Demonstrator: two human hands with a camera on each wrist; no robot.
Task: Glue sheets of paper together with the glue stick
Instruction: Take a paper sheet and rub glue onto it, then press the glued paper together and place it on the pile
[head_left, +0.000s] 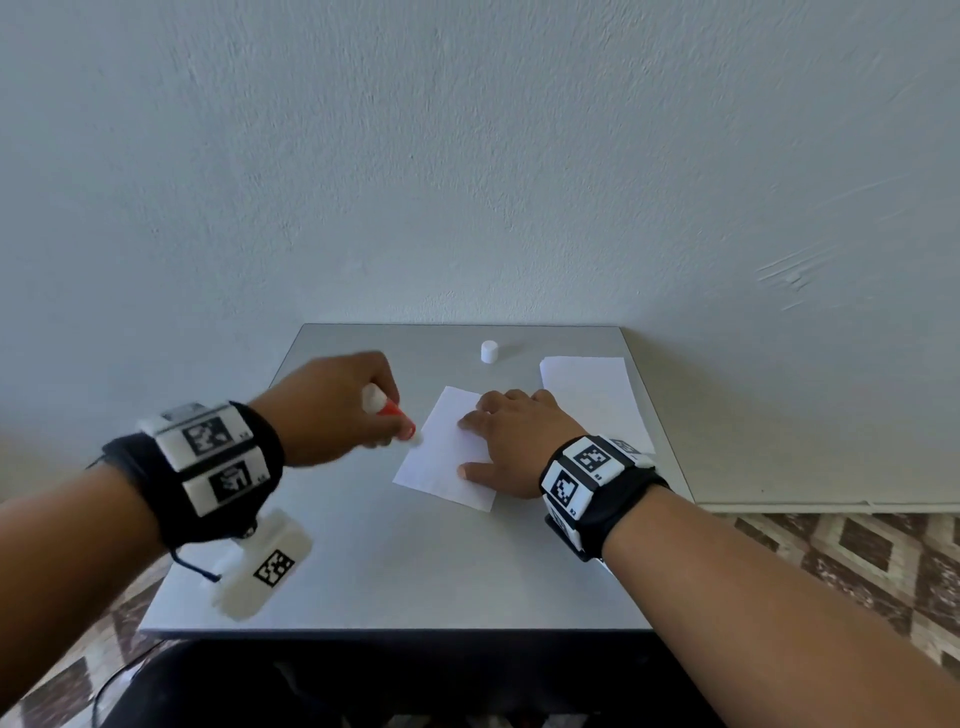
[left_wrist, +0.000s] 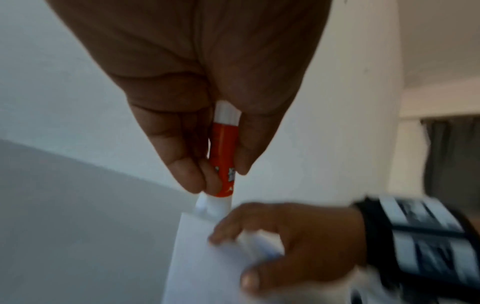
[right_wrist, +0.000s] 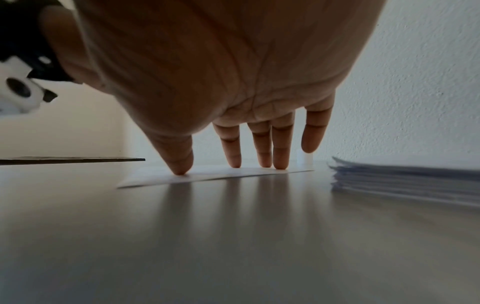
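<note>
A white sheet of paper (head_left: 447, 452) lies in the middle of the grey table (head_left: 395, 566). My left hand (head_left: 332, 410) grips an uncapped red glue stick (head_left: 392, 413), tilted, with its white tip at the sheet's left edge. In the left wrist view the glue stick (left_wrist: 223, 156) is pinched between thumb and fingers, its tip touching the paper (left_wrist: 205, 259). My right hand (head_left: 514, 441) rests on the sheet's right part. The right wrist view shows its straight fingertips (right_wrist: 235, 162) and thumb pressing the sheet (right_wrist: 207, 174) flat.
The glue stick's white cap (head_left: 489, 352) stands near the table's far edge. A stack of white sheets (head_left: 592, 395) lies at the right, also in the right wrist view as a pile (right_wrist: 405, 181). A wall rises directly behind the table. Patterned floor shows on both sides.
</note>
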